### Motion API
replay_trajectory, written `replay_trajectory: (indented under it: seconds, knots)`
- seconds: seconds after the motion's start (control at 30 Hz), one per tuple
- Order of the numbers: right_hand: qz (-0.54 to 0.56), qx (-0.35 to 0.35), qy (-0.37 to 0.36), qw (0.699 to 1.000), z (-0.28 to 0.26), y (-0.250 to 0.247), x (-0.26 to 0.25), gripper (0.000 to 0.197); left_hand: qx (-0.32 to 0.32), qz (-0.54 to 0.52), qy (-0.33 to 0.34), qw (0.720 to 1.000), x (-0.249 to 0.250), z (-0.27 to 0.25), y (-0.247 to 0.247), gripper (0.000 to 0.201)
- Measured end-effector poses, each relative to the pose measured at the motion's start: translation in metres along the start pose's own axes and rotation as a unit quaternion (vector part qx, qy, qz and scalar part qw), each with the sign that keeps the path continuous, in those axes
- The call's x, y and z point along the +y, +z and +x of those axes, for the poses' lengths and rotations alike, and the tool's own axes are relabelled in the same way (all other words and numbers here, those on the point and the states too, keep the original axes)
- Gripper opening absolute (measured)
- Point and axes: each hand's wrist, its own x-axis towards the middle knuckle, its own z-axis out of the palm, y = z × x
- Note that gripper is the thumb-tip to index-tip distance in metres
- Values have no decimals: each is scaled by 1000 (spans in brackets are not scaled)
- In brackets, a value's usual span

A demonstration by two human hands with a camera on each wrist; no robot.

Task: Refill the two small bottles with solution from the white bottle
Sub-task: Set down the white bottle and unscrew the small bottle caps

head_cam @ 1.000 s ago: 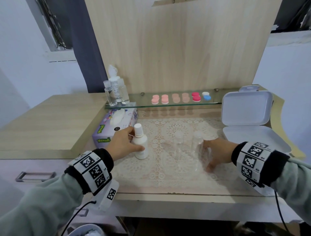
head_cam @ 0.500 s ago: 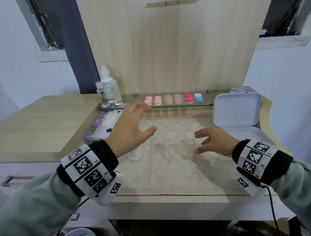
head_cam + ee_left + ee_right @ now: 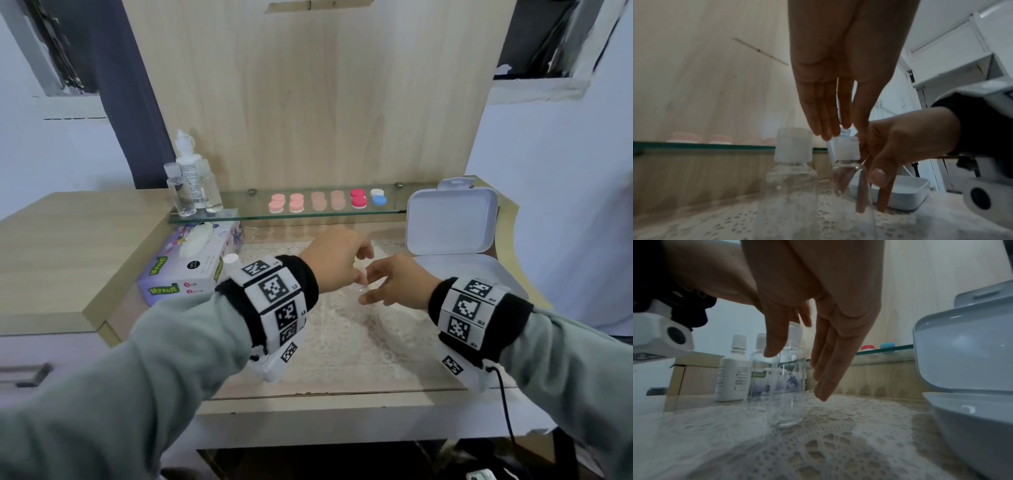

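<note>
Two clear small bottles with white caps stand on the lace mat (image 3: 342,346). My right hand (image 3: 390,284) pinches the right small bottle (image 3: 846,168) low on its body, thumb on one side and fingers on the other, as the right wrist view (image 3: 797,374) also shows. Over that bottle's cap my left hand (image 3: 830,131) hovers with straight fingers, holding nothing. The other small bottle (image 3: 791,170) stands free just to the left. The white bottle (image 3: 731,374) is upright further left; in the head view only its cap (image 3: 232,259) shows behind my left wrist.
A purple tissue box (image 3: 191,263) lies left of the white bottle. Behind, a glass shelf (image 3: 308,216) carries several coloured lens cases (image 3: 358,198) and more bottles (image 3: 191,185). An open white box (image 3: 452,219) stands at the right of the mat.
My left hand let go of the white bottle, lifted and moved right to the right small bottle's cap. My right hand closed its thumb and fingers on that bottle.
</note>
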Motion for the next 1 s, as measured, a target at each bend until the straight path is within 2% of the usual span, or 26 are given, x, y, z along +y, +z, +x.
replay_trajectory:
  seconds: [0.07,0.17,0.3,0.4,0.6,0.77,0.87,1.0]
  knots:
    - [8,0,6,1000,1,1,1,26,-33,18,-4,999,0,4,1,41]
    - [27,-7,9,1000,2,1,4,35,-50,26,2,998,-1,6,4,31]
    - [88,-23,17,996,0,0,6,35,-45,9,4,999,-3,7,6,30]
    - [125,-41,14,991,-2,-1,5,22,-35,-1,16,999,-5,8,8,27]
    - [116,-31,8,993,0,-2,1,20,-28,47,36,998,-8,7,15,22]
    - [109,-10,7,994,-1,0,1,20,-25,61,25,997,-5,8,18,19]
    - [102,-1,7,995,-1,1,-1,25,-39,100,10,994,-4,12,15,24]
    - [86,1,-2,996,-3,3,-2,24,-37,139,-6,990,-7,15,11,46]
